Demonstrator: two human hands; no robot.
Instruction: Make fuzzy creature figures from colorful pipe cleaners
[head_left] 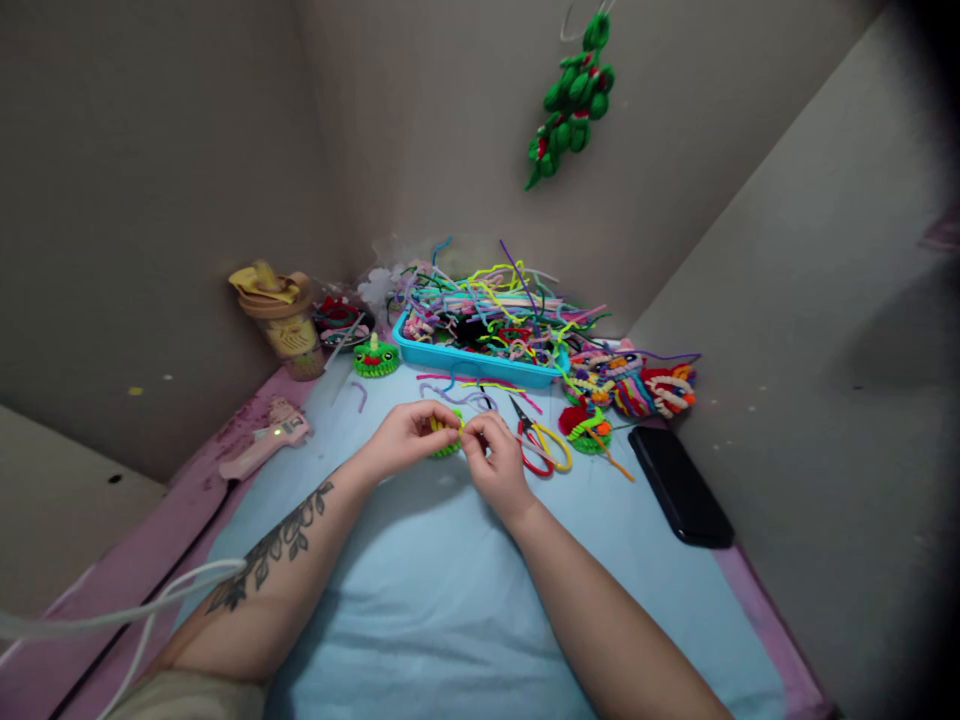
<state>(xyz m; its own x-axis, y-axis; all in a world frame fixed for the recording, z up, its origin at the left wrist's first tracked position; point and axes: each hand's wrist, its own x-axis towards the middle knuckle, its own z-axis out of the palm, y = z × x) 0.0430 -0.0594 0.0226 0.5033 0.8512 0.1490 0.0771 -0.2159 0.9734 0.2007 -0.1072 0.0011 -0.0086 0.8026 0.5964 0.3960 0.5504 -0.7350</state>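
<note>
Together we are pinching the green pipe-cleaner piece [447, 438] between our left hand [405, 436] and right hand [496, 463], fingertips pressed on it.

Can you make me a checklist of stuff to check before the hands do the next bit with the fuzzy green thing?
1. Both hands on the piece: left hand and right hand pinch the green and yellow fuzzy piece between them. Ok.
2. Scissors within easy reach: lying just right of the right hand. Ok.
3. Scissor blades shut: cannot tell.
4. Spare fuzzy sticks ready: the blue tray is piled full. Ok.
5. Glue gun clear of the hands: lying off to the left, a small light glowing on it. Ok.
6. Phone out of the way: flat near the right edge. Ok.
</note>
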